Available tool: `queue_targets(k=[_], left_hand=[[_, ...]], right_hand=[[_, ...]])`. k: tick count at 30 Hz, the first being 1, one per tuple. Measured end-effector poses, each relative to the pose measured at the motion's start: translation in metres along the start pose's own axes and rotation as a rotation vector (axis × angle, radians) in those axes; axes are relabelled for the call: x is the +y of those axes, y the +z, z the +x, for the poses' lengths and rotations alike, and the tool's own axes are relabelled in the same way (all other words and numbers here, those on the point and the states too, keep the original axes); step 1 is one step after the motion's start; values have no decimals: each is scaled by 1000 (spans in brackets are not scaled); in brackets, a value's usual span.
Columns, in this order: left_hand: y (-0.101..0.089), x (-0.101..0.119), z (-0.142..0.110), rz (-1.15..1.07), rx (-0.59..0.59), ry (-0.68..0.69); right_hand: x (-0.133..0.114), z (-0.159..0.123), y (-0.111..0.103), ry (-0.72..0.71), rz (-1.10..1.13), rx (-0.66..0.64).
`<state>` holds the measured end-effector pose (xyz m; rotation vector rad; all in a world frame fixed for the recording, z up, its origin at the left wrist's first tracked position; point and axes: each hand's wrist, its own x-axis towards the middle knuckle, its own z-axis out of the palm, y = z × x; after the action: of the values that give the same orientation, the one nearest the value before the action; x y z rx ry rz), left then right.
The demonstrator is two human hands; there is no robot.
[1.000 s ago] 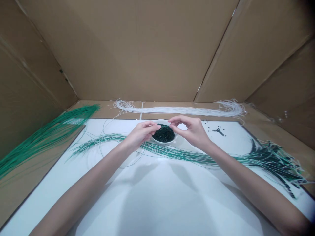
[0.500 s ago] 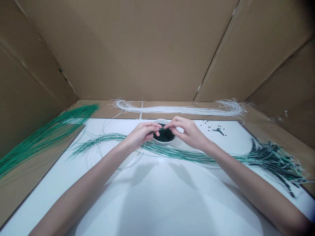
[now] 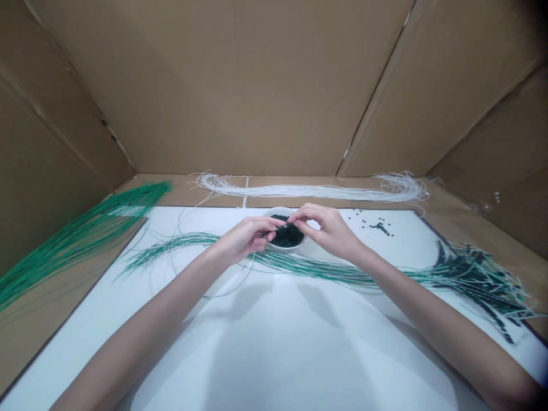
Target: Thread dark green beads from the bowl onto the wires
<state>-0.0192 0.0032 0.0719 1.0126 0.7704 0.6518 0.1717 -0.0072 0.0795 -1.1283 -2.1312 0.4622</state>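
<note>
My left hand [image 3: 248,238] is closed in a pinch above a white bowl [image 3: 280,210] of small dark green beads [image 3: 287,236]. A thin white cord [image 3: 247,278] comes out under its fingers and loops back over the white tabletop. Across from it, my right hand [image 3: 327,228] pinches at the tip of the left fingers, thumb and forefinger together. Whatever lies between the right fingertips is too small to make out. Beneath both arms runs a bundle of green strands [image 3: 308,266], its right end strung with dark beads [image 3: 466,265].
White cords [image 3: 299,192] lie in a bundle along the back. Loose green strands [image 3: 94,228] spread at the left edge. Several stray beads [image 3: 381,228] are scattered right of the bowl. Cardboard walls [image 3: 240,85] enclose the back and sides.
My left fingers have stretched slightly to the right, closer to the right fingertips. My right hand has shifted very little, and the bundles lie as before.
</note>
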Motion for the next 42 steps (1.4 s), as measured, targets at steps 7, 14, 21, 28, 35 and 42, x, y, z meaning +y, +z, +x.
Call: queue_targets(k=[7,14,21,28,35,42], left_hand=[[5,-4,1,51,59,31],[9,-11,5,155,171,44],[8,-9,5,211,190,51],[11,-6,4,239,234,90],[9,-7,4,270,222,104],[7,-4,4,358,221,93]], right_hand=[[-3,0,2,25,0,-5],[-9,-2,5,31,38,-15],[-7,-4,9,57,91,43],[-1,-6,12,71,175,45],[-4,-6,17,93,280,12],[0,-2,25,143,318,43]])
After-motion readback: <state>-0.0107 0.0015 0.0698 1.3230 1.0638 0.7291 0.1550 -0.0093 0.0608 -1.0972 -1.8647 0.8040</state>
